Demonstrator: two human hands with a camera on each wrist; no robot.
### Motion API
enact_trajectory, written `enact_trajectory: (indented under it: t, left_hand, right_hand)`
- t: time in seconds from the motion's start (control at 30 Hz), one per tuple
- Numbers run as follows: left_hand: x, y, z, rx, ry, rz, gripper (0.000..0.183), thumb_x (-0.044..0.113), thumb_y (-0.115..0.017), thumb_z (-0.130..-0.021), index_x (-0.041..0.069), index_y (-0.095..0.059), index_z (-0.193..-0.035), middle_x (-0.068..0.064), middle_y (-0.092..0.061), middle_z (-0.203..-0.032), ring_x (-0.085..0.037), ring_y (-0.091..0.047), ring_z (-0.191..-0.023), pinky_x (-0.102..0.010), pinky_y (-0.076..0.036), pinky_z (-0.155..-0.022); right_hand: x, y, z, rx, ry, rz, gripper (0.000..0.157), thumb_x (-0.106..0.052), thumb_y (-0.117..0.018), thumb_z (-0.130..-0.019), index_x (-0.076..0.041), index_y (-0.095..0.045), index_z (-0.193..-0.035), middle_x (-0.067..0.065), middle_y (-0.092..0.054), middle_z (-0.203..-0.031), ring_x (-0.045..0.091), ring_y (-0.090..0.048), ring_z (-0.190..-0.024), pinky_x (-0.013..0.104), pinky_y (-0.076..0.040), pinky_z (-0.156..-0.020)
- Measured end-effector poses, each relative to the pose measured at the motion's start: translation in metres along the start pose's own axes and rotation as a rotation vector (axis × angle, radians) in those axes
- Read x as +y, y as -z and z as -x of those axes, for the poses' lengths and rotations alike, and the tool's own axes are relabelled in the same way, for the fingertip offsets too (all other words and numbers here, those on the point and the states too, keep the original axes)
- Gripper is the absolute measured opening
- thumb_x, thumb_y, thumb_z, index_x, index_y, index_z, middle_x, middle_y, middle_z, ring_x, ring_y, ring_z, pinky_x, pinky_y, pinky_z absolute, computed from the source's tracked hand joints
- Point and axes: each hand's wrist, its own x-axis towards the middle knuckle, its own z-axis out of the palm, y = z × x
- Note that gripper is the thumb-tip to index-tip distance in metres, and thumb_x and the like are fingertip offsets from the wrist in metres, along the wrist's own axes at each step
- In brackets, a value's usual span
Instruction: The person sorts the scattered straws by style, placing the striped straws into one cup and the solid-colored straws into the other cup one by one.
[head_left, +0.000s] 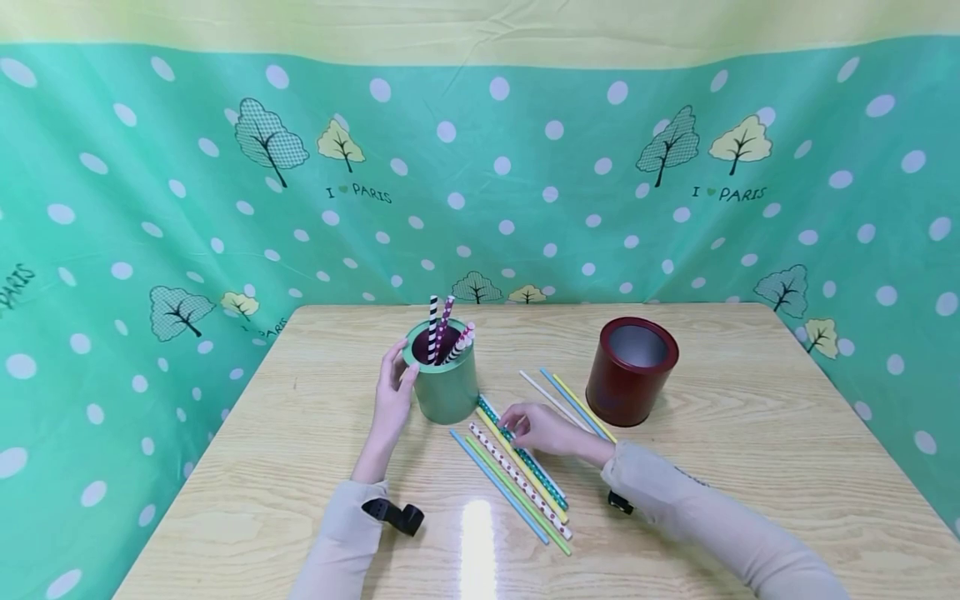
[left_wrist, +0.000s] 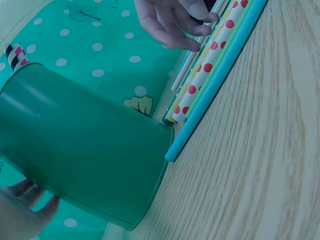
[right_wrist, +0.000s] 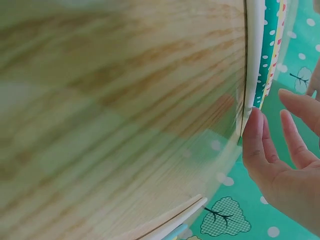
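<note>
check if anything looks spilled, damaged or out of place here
Nothing stands out. The green can and dark red can stand upright, and the loose straws lie in two rough groups on the table, with no visible damage.

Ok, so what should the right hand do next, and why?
I'd have the right hand pinch the white straw beside the green dotted straw: one fingertip looks right at it, but nothing is gripped there yet, and the left hand is holding the green can.
</note>
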Motion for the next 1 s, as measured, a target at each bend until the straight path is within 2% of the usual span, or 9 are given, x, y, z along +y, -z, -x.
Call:
enact_trajectory:
  t: [0.23,0.73,0.93,1.0]
  left_hand:
    - [0.016,-0.005,0.005,-0.002,0.009,-0.005,0.044,0.005,-0.042,-0.092,0.000,-0.028,-0.133,-0.024,-0.038,-0.130,-0.031,-0.033,-0.122,-0.042,-0.025,-0.102]
    - [0.016,-0.005,0.005,0.001,-0.005,0.001,0.044,0.006,-0.043,-0.092,0.002,-0.029,-0.133,-0.024,-0.038,-0.130,-0.030,-0.034,-0.121,-0.041,-0.026,-0.101]
    - [-0.002,-0.001,0.000,0.006,-0.014,-0.007,0.044,0.010,-0.045,-0.092,0.006,-0.030,-0.133,-0.021,-0.040,-0.129,-0.027,-0.036,-0.120,-0.040,-0.027,-0.100]
    - [0.000,-0.001,0.000,0.004,-0.005,-0.002,0.044,0.009,-0.044,-0.092,0.005,-0.030,-0.133,-0.021,-0.040,-0.129,-0.027,-0.036,-0.120,-0.040,-0.027,-0.101]
  right_hand:
    - [0.004,-0.002,0.001,-0.001,0.020,0.024,0.027,0.006,-0.063,-0.073,0.002,-0.059,-0.099,0.012,-0.059,-0.090,0.010,-0.051,-0.067,0.020,-0.044,-0.058]
    - [0.005,-0.004,-0.001,-0.010,0.040,0.078,0.024,0.005,-0.065,-0.072,0.001,-0.062,-0.095,0.009,-0.056,-0.083,0.008,-0.045,-0.061,0.019,-0.040,-0.054]
    - [0.005,-0.005,-0.002,-0.011,0.047,0.118,0.023,0.004,-0.066,-0.072,0.000,-0.062,-0.094,0.006,-0.055,-0.079,0.007,-0.044,-0.061,0.019,-0.040,-0.054]
    - [0.006,-0.005,-0.003,-0.013,0.052,0.135,0.023,0.003,-0.067,-0.071,0.000,-0.063,-0.093,0.005,-0.055,-0.078,0.006,-0.044,-0.060,0.019,-0.040,-0.054]
